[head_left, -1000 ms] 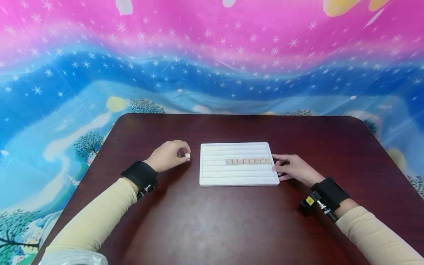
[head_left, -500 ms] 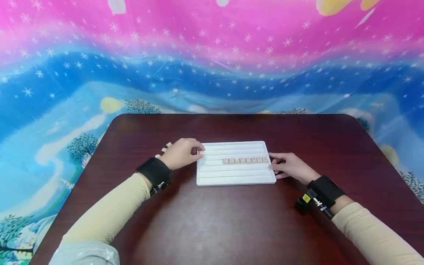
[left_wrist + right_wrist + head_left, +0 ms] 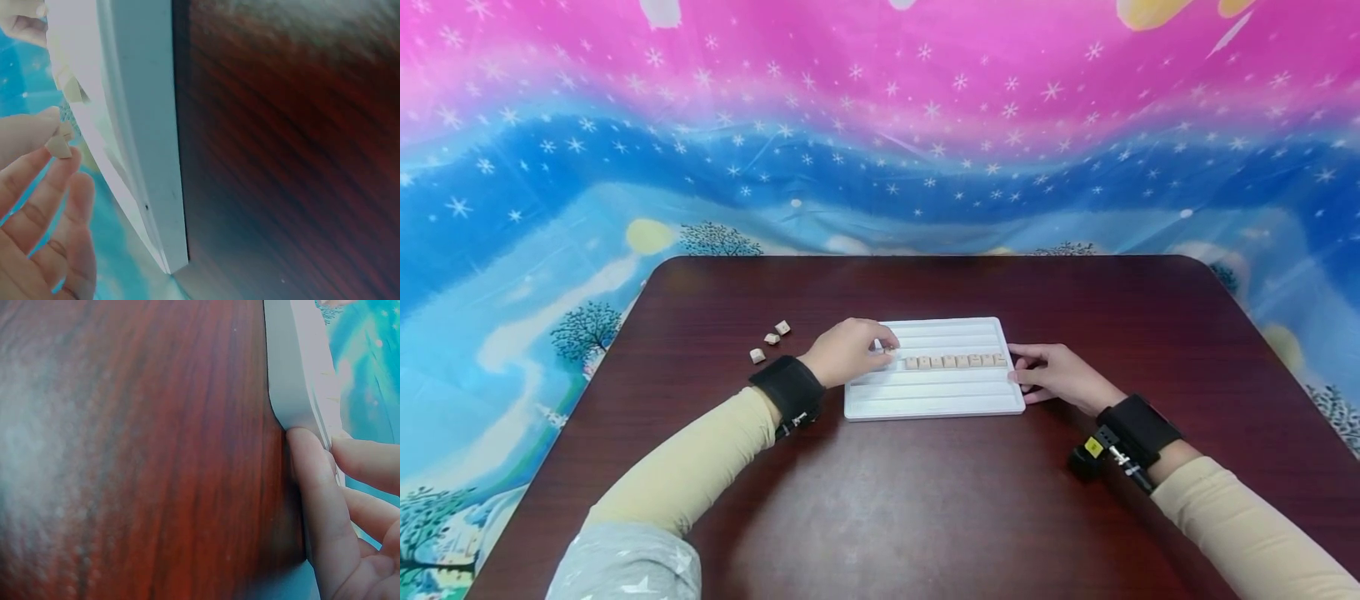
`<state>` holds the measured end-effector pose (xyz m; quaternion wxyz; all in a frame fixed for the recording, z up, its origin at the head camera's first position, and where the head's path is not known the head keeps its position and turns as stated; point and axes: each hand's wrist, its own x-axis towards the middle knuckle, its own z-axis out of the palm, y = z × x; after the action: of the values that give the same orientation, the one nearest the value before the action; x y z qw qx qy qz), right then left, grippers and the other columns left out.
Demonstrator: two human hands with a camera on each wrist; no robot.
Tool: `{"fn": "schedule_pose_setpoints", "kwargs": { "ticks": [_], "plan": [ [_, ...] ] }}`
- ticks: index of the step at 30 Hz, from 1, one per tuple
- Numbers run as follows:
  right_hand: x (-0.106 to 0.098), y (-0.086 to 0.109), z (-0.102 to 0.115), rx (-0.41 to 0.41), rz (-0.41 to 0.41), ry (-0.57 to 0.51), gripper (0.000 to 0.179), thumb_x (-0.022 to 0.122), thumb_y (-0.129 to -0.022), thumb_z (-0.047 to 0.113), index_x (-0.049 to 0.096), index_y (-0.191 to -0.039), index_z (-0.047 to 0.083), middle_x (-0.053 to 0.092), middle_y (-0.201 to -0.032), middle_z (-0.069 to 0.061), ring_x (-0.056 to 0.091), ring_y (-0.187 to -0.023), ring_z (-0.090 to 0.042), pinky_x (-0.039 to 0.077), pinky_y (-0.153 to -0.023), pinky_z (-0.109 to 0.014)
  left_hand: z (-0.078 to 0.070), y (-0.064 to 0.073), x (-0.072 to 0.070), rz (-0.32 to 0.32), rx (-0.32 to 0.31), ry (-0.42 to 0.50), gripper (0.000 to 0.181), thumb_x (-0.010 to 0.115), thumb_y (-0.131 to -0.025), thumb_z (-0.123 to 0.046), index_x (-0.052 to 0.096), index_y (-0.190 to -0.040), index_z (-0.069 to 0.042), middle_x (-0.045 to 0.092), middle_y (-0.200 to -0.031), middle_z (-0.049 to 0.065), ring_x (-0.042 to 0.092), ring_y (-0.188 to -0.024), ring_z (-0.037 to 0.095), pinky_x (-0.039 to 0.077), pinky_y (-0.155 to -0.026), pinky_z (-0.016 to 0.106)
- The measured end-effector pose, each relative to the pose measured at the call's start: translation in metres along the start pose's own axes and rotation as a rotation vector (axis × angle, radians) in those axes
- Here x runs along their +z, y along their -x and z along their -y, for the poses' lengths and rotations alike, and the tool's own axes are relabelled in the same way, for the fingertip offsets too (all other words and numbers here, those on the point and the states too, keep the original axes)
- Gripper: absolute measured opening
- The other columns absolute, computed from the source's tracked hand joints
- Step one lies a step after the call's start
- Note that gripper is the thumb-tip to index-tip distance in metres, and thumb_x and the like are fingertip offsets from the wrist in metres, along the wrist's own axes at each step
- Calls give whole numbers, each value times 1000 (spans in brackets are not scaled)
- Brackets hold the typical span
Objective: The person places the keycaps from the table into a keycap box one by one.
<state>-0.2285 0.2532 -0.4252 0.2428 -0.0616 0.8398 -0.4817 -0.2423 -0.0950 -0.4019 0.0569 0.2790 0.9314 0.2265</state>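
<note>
A white ridged tray (image 3: pixel 936 400) lies on the table, with a row of beige keycaps (image 3: pixel 955 362) standing along one groove towards its right side. Over the tray's left part, my left hand (image 3: pixel 844 352) pinches a single keycap (image 3: pixel 59 146) between thumb and fingertips, close to the left end of the row. In the head view that keycap is mostly hidden by the fingers. My right hand (image 3: pixel 1066 379) grips the tray's right edge; the right wrist view shows its fingers (image 3: pixel 319 487) against the rim.
Several loose keycaps (image 3: pixel 772 339) lie on the dark wooden table (image 3: pixel 880 500) left of the tray. A patterned cloth (image 3: pixel 880 167) hangs behind the table. Each wrist wears a black strap (image 3: pixel 1142 433) with a camera.
My left hand has moved right with its keycap, from beside the tray to over its left part, uncovering the loose keycaps. My right hand stays at the tray's edge.
</note>
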Motion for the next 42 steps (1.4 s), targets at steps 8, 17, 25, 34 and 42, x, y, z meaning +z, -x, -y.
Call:
{"fn": "schedule_pose_setpoints", "kwargs": {
  "ticks": [8,17,25,34,42],
  "plan": [
    [-1,0,0,-2,5,-5,68,64,-101,5,28,-156,-9,54,-112,-20,66,-91,-22,60,-73,-35,-1,-5,12,-14,-7,-109,16,77,-93,-19,80,-109,-16,76,-103,-3,69,-100,15,51,-88,46],
    [-1,-1,0,3,6,-23,67,64,-101,4,28,-156,-8,53,-113,-21,66,-92,-22,60,-74,-35,-6,-7,14,0,12,-103,12,79,-92,-19,80,-104,-17,75,-97,-4,68,-96,15,49,-92,46],
    [-1,-1,1,7,3,-31,67,65,-100,5,29,-156,-7,53,-112,-21,66,-91,-22,60,-75,-35,-10,-8,15,-8,13,-116,11,79,-91,-19,79,-102,-17,75,-95,-5,69,-93,14,52,-88,43],
    [-2,-3,-3,24,-3,-23,67,65,-100,5,30,-157,-5,52,-113,-21,66,-92,-23,60,-76,-35,-12,-9,17,-9,-5,-122,13,80,-91,-21,78,-103,-17,73,-94,-5,68,-92,13,52,-85,41],
    [-3,0,-1,-3,22,-37,68,64,-101,5,27,-157,-7,54,-114,-22,68,-90,-21,60,-74,-34,-15,-9,15,2,-19,-125,16,80,-90,-20,78,-105,-16,74,-96,-3,68,-90,14,54,-81,39]
  ]
}}
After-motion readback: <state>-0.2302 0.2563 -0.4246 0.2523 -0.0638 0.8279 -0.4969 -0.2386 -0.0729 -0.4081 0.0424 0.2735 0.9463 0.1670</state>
